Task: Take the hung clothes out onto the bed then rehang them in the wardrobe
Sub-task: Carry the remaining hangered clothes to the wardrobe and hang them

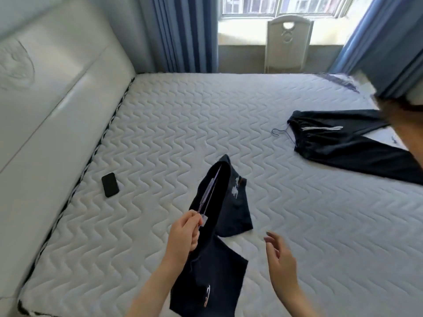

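My left hand (184,234) grips a thin pale hanger (209,193) threaded inside a dark navy garment (219,216). The garment hangs from it over the near part of the white quilted mattress (183,124). White print shows on its front. My right hand (278,255) hovers to the right of the garment, fingers apart, holding nothing. A pair of black trousers (348,143) with white drawstrings lies flat on the mattress at the right, on a dark wire hanger (283,133).
A black phone (110,184) lies on the mattress near the left edge. The padded headboard (45,88) runs along the left. Beyond the bed stand a white chair (287,44), blue curtains (183,33) and a window. A blurred person's arm (409,133) intrudes at the right edge.
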